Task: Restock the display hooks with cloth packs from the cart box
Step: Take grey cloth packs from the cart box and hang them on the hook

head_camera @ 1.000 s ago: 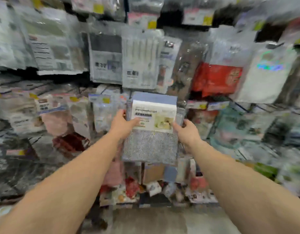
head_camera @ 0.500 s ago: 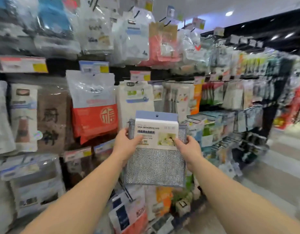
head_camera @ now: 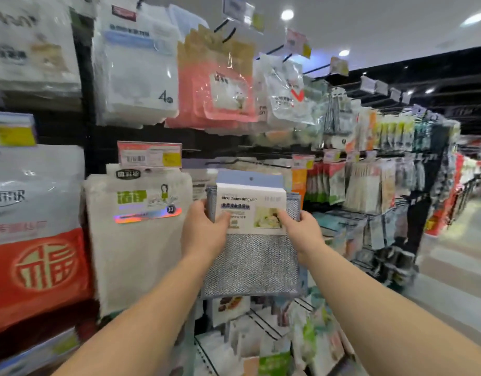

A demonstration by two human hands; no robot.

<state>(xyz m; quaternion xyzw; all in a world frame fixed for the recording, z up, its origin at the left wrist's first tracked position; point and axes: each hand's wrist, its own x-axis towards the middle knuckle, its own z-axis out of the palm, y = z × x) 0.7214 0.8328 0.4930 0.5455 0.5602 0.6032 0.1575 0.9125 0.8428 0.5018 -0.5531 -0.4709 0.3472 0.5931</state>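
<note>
The fingers point(head_camera: 222, 219) of the left hand point(head_camera: 204, 234) are closed on the left edge of a cloth pack point(head_camera: 251, 234), the thumb lying across the front of its white label. The right hand point(head_camera: 301, 234) grips the opposite edge in the same way, thumb on the card near a small food photo. Held upright between both hands in the centre of the frame, the pack is a silver mesh dishwashing cloth with a pale blue header card, a small hang hole near the card's top edge. Just above the pack, a black display hook point(head_camera: 234, 161) juts out from the dark rack, ending at a price tag point(head_camera: 303, 160). Left of the pack hangs a cream cloth bag point(head_camera: 131, 248) with green lettering under a red-edged shelf label point(head_camera: 149, 155). At the far left edge hangs a red and white bag point(head_camera: 36, 240). In the upper middle hang pink packs point(head_camera: 215, 85). More hanging goods blur away to the right along the aisle.
</note>
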